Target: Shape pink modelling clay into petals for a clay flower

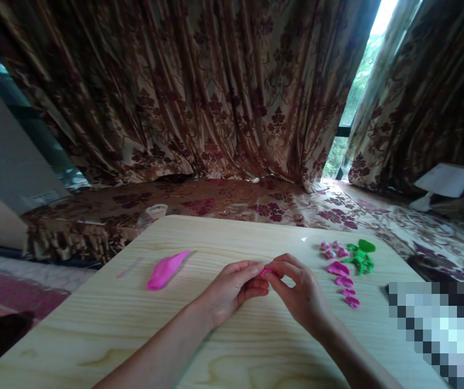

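Observation:
My left hand (pixel 234 289) and my right hand (pixel 298 292) meet above the middle of a light wooden table (pixel 94 324). Both pinch a small piece of pink clay (pixel 266 272) between their fingertips. To the left lies a larger pink clay lump (pixel 166 269) on the tabletop, with a thin pale pink strip (pixel 129 267) beside it. To the right lie several flat pink clay petals (pixel 343 281), a few small pink buds (pixel 331 250) and a green clay stem with leaves (pixel 361 256).
A clear plastic wrapper or cup (pixel 153 213) sits at the table's far edge. Patterned brown curtains (pixel 215 97) hang behind a cloth-covered ledge. A white lamp (pixel 442 183) lies at the right. A pixelated patch (pixel 442 329) covers the table's right corner.

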`<control>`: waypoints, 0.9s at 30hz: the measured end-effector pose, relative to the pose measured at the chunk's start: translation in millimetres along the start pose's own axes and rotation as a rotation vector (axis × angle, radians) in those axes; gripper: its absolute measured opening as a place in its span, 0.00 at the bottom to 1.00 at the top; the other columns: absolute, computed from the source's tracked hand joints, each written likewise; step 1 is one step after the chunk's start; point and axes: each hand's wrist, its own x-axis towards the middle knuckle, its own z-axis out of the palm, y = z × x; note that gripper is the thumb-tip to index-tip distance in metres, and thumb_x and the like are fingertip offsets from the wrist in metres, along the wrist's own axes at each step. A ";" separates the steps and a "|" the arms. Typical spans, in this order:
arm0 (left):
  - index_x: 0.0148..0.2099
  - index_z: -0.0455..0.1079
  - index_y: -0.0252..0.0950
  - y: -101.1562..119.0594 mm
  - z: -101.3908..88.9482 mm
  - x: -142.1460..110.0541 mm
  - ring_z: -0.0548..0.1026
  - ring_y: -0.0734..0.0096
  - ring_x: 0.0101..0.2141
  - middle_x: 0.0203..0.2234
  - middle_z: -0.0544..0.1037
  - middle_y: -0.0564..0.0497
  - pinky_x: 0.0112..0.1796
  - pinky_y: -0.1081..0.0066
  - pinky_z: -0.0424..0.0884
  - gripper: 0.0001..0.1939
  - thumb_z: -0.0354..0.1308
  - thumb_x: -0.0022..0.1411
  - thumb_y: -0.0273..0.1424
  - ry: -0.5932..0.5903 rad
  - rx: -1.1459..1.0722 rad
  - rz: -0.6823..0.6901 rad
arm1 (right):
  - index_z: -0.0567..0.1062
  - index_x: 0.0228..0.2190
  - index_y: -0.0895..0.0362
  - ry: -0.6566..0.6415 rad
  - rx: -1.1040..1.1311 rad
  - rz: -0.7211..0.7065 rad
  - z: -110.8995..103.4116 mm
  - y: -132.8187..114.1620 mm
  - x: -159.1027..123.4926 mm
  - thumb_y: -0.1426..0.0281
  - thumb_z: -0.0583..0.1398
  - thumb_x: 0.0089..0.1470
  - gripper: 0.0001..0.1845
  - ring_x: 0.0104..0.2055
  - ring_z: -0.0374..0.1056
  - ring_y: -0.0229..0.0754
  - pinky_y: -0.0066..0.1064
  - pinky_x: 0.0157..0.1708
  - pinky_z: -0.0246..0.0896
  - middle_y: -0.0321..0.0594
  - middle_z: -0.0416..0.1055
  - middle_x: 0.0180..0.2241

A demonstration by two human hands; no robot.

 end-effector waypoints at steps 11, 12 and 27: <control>0.38 0.74 0.31 -1.9 8.2 -5.0 0.73 0.75 0.31 0.31 0.77 0.47 0.37 0.74 0.69 0.10 0.59 0.55 0.32 -0.041 0.085 0.042 | 0.76 0.39 0.54 -0.089 -0.010 -0.005 -4.2 0.2 -6.2 0.74 0.59 0.52 0.11 0.33 0.66 0.38 0.29 0.33 0.63 0.38 0.67 0.32; 0.36 0.74 0.31 -2.4 8.7 -5.2 0.72 0.76 0.30 0.30 0.77 0.48 0.37 0.74 0.69 0.11 0.59 0.55 0.34 -0.043 0.100 0.044 | 0.76 0.36 0.54 -0.085 -0.021 -0.002 -4.2 0.7 -6.8 0.74 0.58 0.53 0.09 0.33 0.65 0.38 0.29 0.32 0.62 0.38 0.67 0.31; 0.32 0.73 0.30 -14.3 14.6 -18.4 0.73 0.75 0.27 0.27 0.77 0.48 0.36 0.71 0.70 0.10 0.64 0.49 0.32 0.052 0.139 0.039 | 0.75 0.28 0.56 -0.044 -0.021 0.073 -9.2 -17.8 -23.2 0.74 0.58 0.51 0.05 0.28 0.65 0.35 0.27 0.28 0.62 0.36 0.68 0.28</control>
